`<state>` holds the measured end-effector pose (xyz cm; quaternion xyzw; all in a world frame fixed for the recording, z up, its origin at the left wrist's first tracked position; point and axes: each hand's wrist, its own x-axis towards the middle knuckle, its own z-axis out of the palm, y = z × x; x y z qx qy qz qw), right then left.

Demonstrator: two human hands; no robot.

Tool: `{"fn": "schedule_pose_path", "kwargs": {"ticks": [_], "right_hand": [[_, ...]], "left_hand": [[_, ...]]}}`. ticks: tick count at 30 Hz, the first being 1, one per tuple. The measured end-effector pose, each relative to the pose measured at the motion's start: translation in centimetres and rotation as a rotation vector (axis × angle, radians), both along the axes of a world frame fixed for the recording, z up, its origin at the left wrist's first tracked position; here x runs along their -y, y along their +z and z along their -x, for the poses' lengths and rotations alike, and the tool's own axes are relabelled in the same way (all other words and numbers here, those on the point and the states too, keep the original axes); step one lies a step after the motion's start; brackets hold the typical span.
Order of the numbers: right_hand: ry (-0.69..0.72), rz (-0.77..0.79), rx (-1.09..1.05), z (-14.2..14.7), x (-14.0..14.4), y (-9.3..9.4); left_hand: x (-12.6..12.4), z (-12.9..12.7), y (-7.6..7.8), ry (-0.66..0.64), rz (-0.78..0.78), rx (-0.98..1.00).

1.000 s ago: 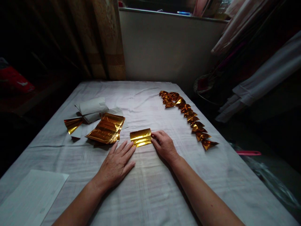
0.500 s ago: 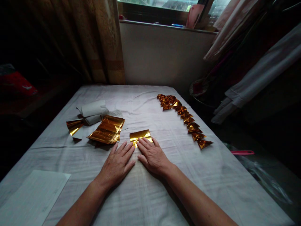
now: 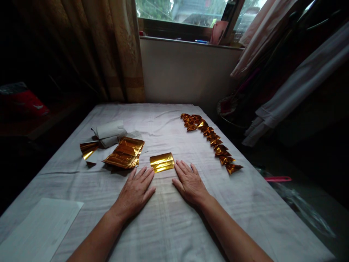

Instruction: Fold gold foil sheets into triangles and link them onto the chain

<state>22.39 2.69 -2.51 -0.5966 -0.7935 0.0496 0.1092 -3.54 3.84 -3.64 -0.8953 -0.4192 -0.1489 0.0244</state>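
A folded gold foil sheet [image 3: 162, 162] lies flat on the white cloth of the table [image 3: 174, 225]. My left hand [image 3: 135, 193] rests palm down just below its left corner, fingers spread, fingertips almost touching it. My right hand [image 3: 191, 183] lies flat to the sheet's lower right, a little apart from it. Neither hand holds anything. To the left sits a stack of gold foil sheets [image 3: 124, 153]. A row of folded gold pieces [image 3: 209, 138] runs diagonally along the right side.
A folded white paper bundle [image 3: 109, 131] and a loose gold piece [image 3: 88, 149] lie at the left. A white sheet [image 3: 40, 229] sits at the near left corner. A wall [image 3: 188, 72] and curtain [image 3: 120, 51] stand behind; hanging cloth [image 3: 297, 83] is at the right.
My right hand pressed across the gold sheet from its right edge, then slid off to the lower right. The left hand stayed put. The view tilted up.
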Motion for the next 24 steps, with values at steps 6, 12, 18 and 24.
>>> {"fn": "schedule_pose_path", "kwargs": {"ticks": [6,12,18,24], "right_hand": [[-0.165,-0.111,-0.108,0.4,-0.5,-0.4],[-0.242,-0.128,-0.315,1.3,-1.0,-0.3],[-0.333,-0.163,-0.744,2.4,-2.7,-0.9],[-0.286,-0.049,-1.16,5.3,-3.7,-1.0]], "left_hand": [[-0.1,0.1,-0.1,0.0,0.0,0.013],[-0.2,0.1,-0.5,0.012,-0.001,0.02],[-0.2,0.0,-0.5,0.012,-0.016,0.01],[-0.2,0.0,-0.2,0.001,-0.056,0.002]]}}
